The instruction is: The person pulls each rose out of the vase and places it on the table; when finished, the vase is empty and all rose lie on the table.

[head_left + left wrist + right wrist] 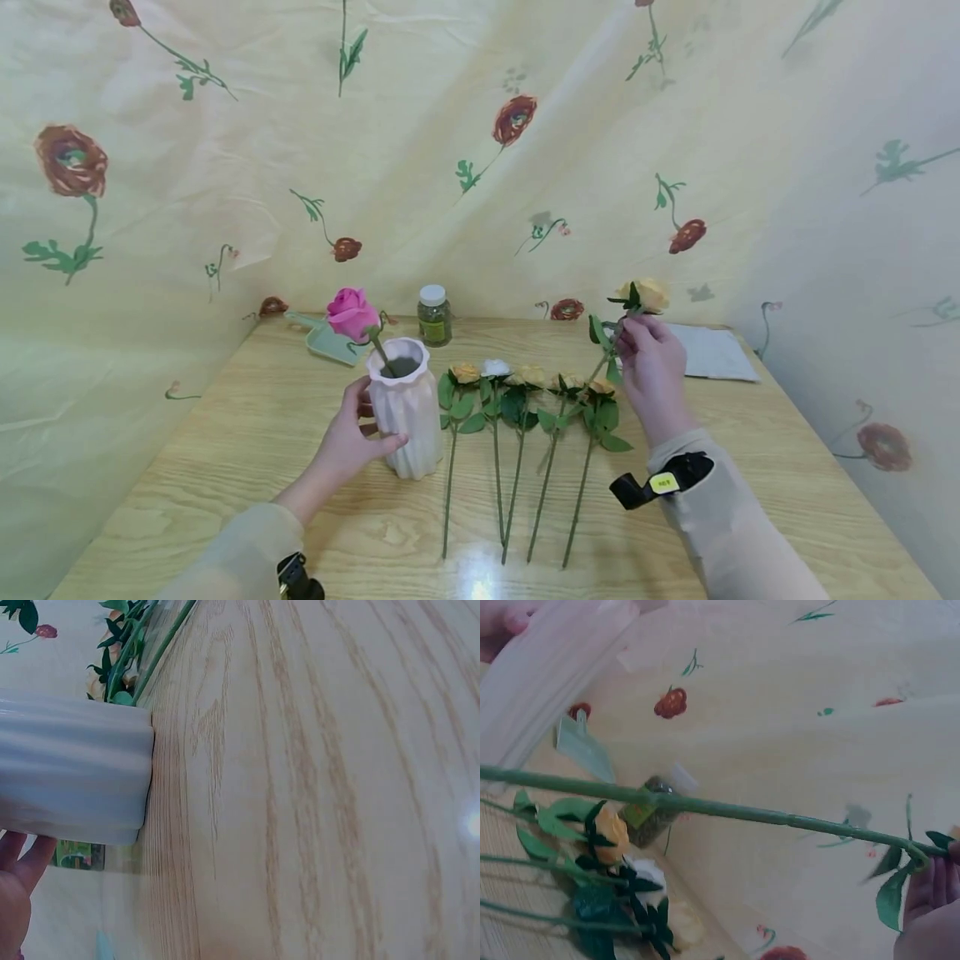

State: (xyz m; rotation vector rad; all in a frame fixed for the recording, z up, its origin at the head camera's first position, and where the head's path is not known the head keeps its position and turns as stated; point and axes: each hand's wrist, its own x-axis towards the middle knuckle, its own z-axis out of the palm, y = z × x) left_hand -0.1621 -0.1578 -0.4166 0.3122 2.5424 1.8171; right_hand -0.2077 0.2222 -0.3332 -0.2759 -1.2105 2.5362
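Note:
A white fluted vase (408, 417) stands on the table with one pink rose (352, 315) leaning left out of its mouth. My left hand (360, 437) grips the vase's left side, thumb in front and fingers behind; the left wrist view shows the vase's lower wall (75, 769). Just under its bloom, my right hand (654, 358) pinches a pale yellow rose (647, 295). Its long stem (727, 810) slants down toward the row of flowers. In that row lie a white rose (496, 367) and several yellow-orange roses (465, 372), stems toward me.
Behind the vase stands a glass jar (434, 317) with a white lid. A pale green dustpan-like tool (333, 343) lies at the back left. At the back right is a white flat sheet or pad (712, 353). Flower-patterned cloth (420, 167) hangs behind the wooden table (202, 450).

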